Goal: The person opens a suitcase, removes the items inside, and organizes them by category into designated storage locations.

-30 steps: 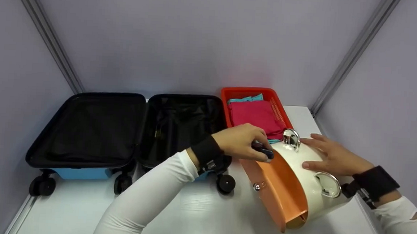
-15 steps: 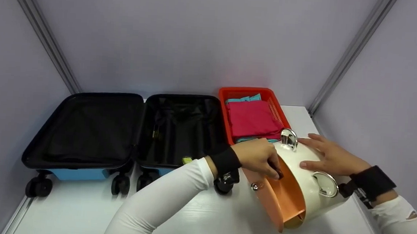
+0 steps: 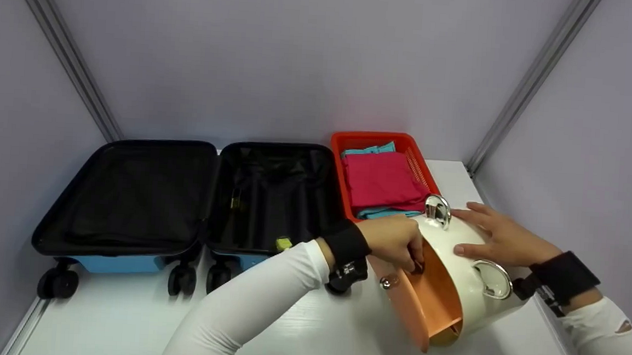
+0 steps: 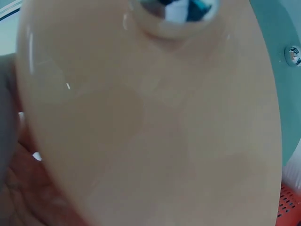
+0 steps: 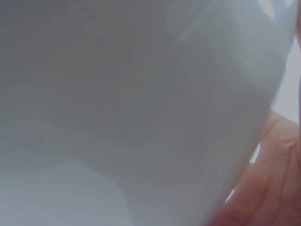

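Note:
A cream rounded box (image 3: pixel 446 246) with an orange interior and chrome ring-shaped fittings lies tilted on the white table at the right. Its orange flap (image 3: pixel 404 303), bearing a small chrome knob (image 3: pixel 389 282), hangs open towards the left. My left hand (image 3: pixel 394 240) reaches into the opening, fingers curled around a small dark object (image 3: pixel 418 268) whose kind is unclear. My right hand (image 3: pixel 501 241) rests with spread fingers on the box's outside. Up close, the flap (image 4: pixel 160 132) fills the left wrist view, while the box's pale wall (image 5: pixel 131 94) covers most of the right wrist view.
An open blue suitcase with a black inside (image 3: pixel 144 200) lies at the left. A yellow-green item (image 3: pixel 283 244) sits at the front of its right half. Behind the box, a red basket (image 3: pixel 338 157) holds a folded magenta cloth (image 3: pixel 382 179) and light-blue cloth (image 3: pixel 388 213).
My left hand has moved right and down, carrying the dark object from above the flap into the box's opening. The right hand has kept its place on the box.

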Available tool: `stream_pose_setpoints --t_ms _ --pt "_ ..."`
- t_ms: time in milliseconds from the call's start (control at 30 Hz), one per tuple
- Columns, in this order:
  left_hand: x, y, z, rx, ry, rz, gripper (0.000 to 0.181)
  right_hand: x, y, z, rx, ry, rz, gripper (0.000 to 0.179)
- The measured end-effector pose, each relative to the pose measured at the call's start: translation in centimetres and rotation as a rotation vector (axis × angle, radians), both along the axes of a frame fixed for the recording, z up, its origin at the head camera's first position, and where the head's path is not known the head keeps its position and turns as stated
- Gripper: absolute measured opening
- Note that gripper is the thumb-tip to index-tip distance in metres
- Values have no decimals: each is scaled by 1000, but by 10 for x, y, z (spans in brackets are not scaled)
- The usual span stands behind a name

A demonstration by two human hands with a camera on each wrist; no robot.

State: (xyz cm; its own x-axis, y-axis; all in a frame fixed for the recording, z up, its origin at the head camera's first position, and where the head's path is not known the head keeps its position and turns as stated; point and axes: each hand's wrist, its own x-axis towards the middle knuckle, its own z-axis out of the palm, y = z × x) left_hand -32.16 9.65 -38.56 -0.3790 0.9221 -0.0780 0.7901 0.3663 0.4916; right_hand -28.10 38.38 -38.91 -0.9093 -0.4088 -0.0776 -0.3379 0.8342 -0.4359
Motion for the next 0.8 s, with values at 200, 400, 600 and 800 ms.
stream_pose_setpoints --t_ms 200,400,600,800 --pt "-2 -3 2 -24 -17 48 14 0 0 1 8 2 -7 77" --pt "-4 -3 0 -25 -38 38 22 0 0 2 2 5 -5 77" --pt "-5 -6 -7 -16 -52 21 21 1 1 1 -4 -8 -14 78" --pt "-7 -8 -9 7 -26 -6 28 1 4 1 -5 -2 -10 78"
